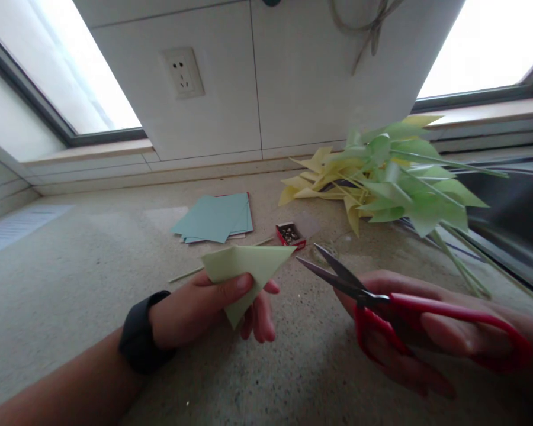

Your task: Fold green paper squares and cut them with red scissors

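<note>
My left hand pinches a folded piece of pale green paper between thumb and fingers, above the counter. The paper shows a pointed corner to the right and another pointing down. In my right hand is a pair of scissors with red handles, its blades parted and directed toward the paper's right corner. A small gap lies between blade tips and paper. Just behind the tips, a small red box holds little metal pieces, too small to name for sure.
Light blue paper sheets lie in a stack behind my left hand, near a thin stick. Green and yellow paper pinwheels on sticks are heaped at the right, beside a dark sink. A wall with a socket closes off the back.
</note>
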Motion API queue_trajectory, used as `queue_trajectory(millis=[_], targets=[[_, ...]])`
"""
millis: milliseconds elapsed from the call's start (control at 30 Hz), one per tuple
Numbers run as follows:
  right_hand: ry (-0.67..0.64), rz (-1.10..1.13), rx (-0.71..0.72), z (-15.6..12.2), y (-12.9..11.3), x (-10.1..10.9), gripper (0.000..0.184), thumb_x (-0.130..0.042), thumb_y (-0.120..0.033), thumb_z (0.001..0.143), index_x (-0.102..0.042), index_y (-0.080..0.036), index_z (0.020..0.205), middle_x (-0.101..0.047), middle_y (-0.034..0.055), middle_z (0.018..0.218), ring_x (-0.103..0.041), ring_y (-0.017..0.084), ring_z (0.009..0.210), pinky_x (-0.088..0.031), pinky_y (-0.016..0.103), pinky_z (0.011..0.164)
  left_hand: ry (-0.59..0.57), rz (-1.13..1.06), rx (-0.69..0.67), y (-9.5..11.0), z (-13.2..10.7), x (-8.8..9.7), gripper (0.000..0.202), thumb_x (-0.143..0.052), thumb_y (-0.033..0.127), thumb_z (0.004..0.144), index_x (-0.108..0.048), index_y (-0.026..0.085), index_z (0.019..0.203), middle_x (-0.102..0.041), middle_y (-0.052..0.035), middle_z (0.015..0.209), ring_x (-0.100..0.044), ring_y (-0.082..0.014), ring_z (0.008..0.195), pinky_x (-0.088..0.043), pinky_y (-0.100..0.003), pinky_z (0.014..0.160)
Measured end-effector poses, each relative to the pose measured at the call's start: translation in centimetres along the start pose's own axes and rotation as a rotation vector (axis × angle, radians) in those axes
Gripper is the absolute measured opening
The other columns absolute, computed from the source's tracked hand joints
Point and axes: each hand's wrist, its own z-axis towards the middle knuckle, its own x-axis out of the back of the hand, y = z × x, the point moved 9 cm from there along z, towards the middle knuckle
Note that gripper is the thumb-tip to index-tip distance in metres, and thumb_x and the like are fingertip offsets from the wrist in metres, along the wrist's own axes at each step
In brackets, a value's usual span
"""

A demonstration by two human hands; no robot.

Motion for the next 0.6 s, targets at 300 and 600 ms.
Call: queue_trajectory(millis=[300,600], targets=[[0.064,-0.047,-0.112,-0.3,1.0,0.2,0.051,-0.068,-0.052,0.093,-0.049,-0.019,0.127,-0.06,-0.0036,0.079,-0.061,0.006,0.059,-0.05,0.017,0.057,-0.01,-0.05,0.058,-0.6,-0.2,0.0,0.032,-0.049,0.04,0.105,-0.072,0.018,0.111,-0.075,-0.0054,0.081,-0.064,-0.0139,0.071,-0.048,-0.027,0.069],[0.16,-0.125,-0.122,-0.4,0.2,0.8,0.047,-0.066,-0.057,0.091,-0.058,-0.017,0.114,-0.059,-0.0031,0.07,-0.057,0.008,0.054,-0.044,0.02,0.054,-0.056,-0.051,0.109,-0.8,-0.4,-0.2,0.031,-0.052,0.04,0.104,-0.071,0.02,0.117,-0.077,-0.0061,0.082,-0.068,-0.0103,0.064,-0.051,-0.018,0.06]])
